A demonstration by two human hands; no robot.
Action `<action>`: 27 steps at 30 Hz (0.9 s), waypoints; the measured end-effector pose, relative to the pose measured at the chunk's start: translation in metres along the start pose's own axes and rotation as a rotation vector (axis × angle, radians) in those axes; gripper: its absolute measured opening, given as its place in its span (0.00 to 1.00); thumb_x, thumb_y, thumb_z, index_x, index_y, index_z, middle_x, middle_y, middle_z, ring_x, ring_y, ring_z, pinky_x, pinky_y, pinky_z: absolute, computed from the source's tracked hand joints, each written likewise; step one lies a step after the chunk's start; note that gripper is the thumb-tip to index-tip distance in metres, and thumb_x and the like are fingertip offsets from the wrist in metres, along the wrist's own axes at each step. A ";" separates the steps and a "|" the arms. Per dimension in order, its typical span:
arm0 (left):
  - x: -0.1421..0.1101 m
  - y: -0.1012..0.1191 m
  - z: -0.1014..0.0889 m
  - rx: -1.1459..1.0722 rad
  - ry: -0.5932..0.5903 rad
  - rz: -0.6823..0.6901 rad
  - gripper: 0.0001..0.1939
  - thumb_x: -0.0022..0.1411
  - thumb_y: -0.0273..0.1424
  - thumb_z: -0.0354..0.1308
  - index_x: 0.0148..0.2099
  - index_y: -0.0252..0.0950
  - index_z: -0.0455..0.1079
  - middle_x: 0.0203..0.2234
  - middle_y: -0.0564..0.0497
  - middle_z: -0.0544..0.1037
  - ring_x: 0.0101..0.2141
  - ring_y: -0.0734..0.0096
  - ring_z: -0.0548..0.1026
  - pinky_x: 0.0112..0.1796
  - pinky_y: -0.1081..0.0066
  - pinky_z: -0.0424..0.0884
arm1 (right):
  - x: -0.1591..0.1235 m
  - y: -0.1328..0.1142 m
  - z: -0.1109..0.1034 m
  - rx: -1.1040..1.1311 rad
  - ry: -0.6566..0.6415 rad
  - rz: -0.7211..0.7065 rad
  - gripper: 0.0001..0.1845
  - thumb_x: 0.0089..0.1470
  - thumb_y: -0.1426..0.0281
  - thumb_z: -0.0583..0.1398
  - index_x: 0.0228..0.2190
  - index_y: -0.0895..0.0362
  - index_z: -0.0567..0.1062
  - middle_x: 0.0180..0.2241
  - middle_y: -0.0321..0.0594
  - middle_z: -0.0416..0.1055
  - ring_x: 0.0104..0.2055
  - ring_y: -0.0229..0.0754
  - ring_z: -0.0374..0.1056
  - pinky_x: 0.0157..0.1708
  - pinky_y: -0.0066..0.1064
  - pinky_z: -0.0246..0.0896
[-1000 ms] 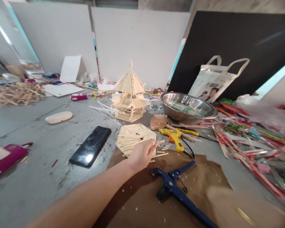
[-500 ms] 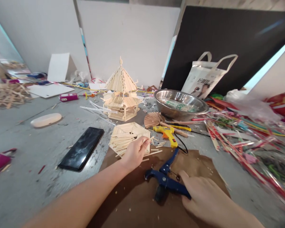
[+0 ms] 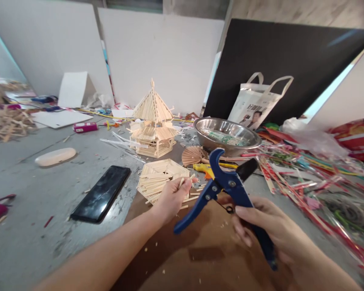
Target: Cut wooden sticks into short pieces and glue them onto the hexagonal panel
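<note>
My right hand (image 3: pixel 267 220) grips one handle of a blue pipe cutter (image 3: pixel 230 182), raised above the brown sheet (image 3: pixel 212 242) with its handles spread apart. Pinched in my left hand (image 3: pixel 172 198) is a short thin wooden stick (image 3: pixel 192 178), over the near right edge of a hexagonal stick panel (image 3: pixel 157 169). Loose sticks lie on that panel and beside it. Behind it stands a small pavilion model (image 3: pixel 154 125) built of sticks, with a pointed roof. The cutter partly hides a yellow glue gun (image 3: pixel 202 167).
A black phone (image 3: pixel 101 194) and a white oval case (image 3: pixel 56 157) lie on the left. Behind the cutter are a steel bowl (image 3: pixel 197 133) and a white bag (image 3: pixel 248 103). Red-and-white strips and plastic wrappings (image 3: pixel 309 178) cover the right side. A brown fan-shaped piece (image 3: pixel 191 155) lies beside the bowl.
My right hand has lifted the pipe cutter off the brown sheet and turned it, its head now pointing up and away. My left hand stays near the panel with the stick.
</note>
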State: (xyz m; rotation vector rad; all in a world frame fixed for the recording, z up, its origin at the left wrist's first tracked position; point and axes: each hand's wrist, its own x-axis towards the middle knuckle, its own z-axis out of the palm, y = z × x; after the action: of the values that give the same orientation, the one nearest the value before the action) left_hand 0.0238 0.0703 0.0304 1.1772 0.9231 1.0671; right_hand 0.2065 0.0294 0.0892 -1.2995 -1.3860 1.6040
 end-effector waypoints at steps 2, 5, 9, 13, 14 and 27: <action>-0.002 0.000 0.002 -0.077 -0.024 -0.040 0.18 0.52 0.44 0.47 0.36 0.34 0.64 0.12 0.60 0.52 0.14 0.85 0.49 0.16 0.80 0.45 | 0.008 0.004 0.005 0.165 0.015 -0.037 0.16 0.43 0.65 0.57 0.34 0.62 0.71 0.17 0.38 0.67 0.17 0.33 0.61 0.18 0.24 0.55; -0.001 -0.001 0.002 -0.168 0.017 -0.027 0.17 0.52 0.43 0.47 0.33 0.33 0.64 0.12 0.61 0.53 0.13 0.86 0.49 0.15 0.81 0.46 | 0.016 0.013 0.007 0.319 0.035 -0.069 0.13 0.43 0.67 0.57 0.33 0.60 0.71 0.28 0.43 0.71 0.22 0.36 0.65 0.21 0.27 0.59; 0.002 0.001 0.000 -0.174 0.068 -0.022 0.17 0.52 0.43 0.48 0.31 0.32 0.64 0.14 0.59 0.60 0.13 0.87 0.51 0.15 0.81 0.45 | 0.022 0.020 0.003 0.434 0.038 -0.057 0.12 0.45 0.69 0.56 0.34 0.59 0.72 0.35 0.45 0.70 0.29 0.41 0.67 0.28 0.32 0.62; 0.002 0.008 -0.002 -0.134 0.059 -0.079 0.17 0.50 0.43 0.50 0.30 0.32 0.64 0.13 0.58 0.62 0.13 0.86 0.53 0.15 0.81 0.46 | 0.029 0.019 -0.003 0.455 -0.013 -0.052 0.13 0.46 0.69 0.55 0.35 0.59 0.72 0.37 0.45 0.69 0.34 0.44 0.66 0.33 0.36 0.62; 0.002 0.010 -0.003 -0.122 0.066 -0.074 0.17 0.50 0.43 0.50 0.30 0.32 0.64 0.13 0.58 0.61 0.13 0.85 0.53 0.15 0.81 0.46 | 0.031 0.019 -0.005 0.450 -0.018 -0.057 0.13 0.46 0.69 0.54 0.36 0.59 0.72 0.37 0.45 0.69 0.35 0.44 0.66 0.33 0.36 0.62; -0.002 -0.011 0.011 0.181 0.163 0.103 0.17 0.55 0.41 0.44 0.25 0.33 0.60 0.13 0.59 0.56 0.16 0.83 0.54 0.17 0.80 0.51 | 0.031 0.041 0.013 0.500 -0.206 -0.220 0.21 0.36 0.69 0.56 0.38 0.52 0.69 0.37 0.40 0.69 0.46 0.47 0.60 0.44 0.41 0.54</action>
State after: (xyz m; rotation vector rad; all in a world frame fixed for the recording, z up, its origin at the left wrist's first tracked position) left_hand 0.0356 0.0648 0.0216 1.3124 1.1145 1.1948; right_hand 0.1901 0.0438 0.0406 -0.6838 -1.0947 1.8120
